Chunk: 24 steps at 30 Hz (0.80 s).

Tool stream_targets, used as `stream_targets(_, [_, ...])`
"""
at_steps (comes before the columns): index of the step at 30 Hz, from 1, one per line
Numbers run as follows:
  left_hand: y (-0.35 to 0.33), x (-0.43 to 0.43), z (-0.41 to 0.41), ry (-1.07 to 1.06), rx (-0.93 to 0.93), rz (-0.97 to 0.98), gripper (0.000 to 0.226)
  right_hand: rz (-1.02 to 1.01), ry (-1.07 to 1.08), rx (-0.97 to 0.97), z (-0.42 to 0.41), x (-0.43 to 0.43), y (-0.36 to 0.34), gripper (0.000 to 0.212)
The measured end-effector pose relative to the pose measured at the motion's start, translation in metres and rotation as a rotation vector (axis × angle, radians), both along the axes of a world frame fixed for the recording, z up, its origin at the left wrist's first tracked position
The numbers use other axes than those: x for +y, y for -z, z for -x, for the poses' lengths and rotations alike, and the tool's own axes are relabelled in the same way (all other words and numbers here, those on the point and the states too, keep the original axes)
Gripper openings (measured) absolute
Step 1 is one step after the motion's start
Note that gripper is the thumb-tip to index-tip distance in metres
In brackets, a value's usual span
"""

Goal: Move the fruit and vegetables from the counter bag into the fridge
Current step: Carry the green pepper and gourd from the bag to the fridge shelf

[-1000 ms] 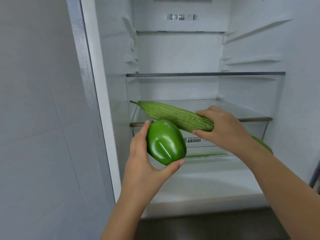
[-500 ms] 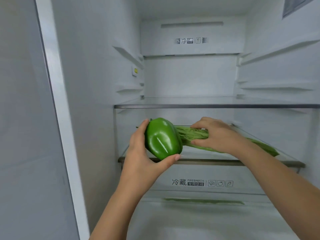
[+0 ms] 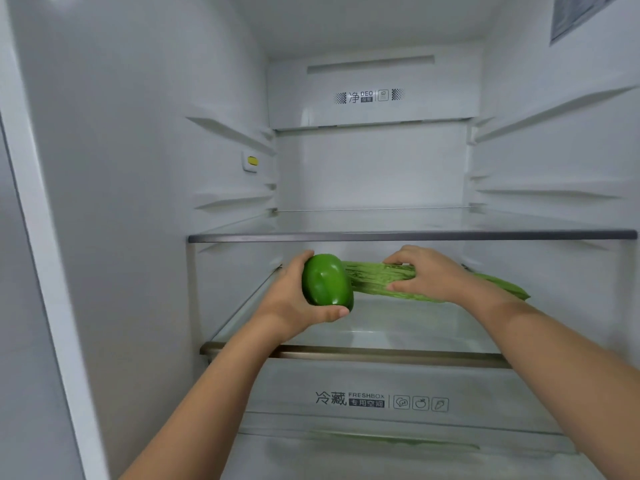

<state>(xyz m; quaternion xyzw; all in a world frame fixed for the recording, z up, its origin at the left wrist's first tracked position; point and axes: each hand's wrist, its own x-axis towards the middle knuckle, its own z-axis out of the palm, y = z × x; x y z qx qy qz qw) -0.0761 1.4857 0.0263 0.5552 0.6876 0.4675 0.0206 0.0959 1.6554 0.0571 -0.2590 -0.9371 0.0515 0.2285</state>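
Observation:
Both my arms reach into the open fridge, over the lower glass shelf [image 3: 381, 332]. My left hand [image 3: 289, 299] grips a glossy green bell pepper [image 3: 325, 280] just above the shelf's left middle. My right hand [image 3: 429, 273] is closed over a long, ridged bitter gourd [image 3: 375, 275] that lies across the shelf; its left end is hidden behind the pepper and its tapered right tip pokes out past my wrist. The counter bag is out of view.
An upper glass shelf [image 3: 412, 234] spans the fridge just above my hands. Below the lower shelf sits a translucent crisper drawer [image 3: 381, 400] with printed labels. White ribbed side walls close in left and right, and the fridge's left frame [image 3: 38, 271] runs down the left.
Both hands have pushed deeper into the fridge with the pepper and the gourd, from in front of the lower shelf's edge to over its glass. The view has tilted up and come closer.

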Motion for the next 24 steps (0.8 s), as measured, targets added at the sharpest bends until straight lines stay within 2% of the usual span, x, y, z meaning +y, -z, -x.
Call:
stream_targets(3, [-0.009,0.008,0.003,0.028,0.028,0.092,0.103,0.016,0.021,0.001,0.000,0.010,0.004,0.049])
stream_targets(6, [-0.013,0.014,0.007,0.054,-0.020,0.140,0.097,-0.028,0.037,-0.015,0.003,0.012,0.006,0.050])
stream_targets(9, [-0.011,0.014,0.011,0.078,-0.087,0.156,0.093,-0.138,0.068,-0.053,0.004,0.011,0.007,0.050])
stream_targets(13, [-0.009,0.014,0.012,0.112,-0.160,0.131,0.092,-0.155,0.071,-0.032,0.004,0.009,0.008,0.050])
stream_targets(24, [-0.010,0.010,0.010,0.111,-0.073,0.149,0.103,-0.150,0.064,0.006,0.002,0.006,0.009,0.052])
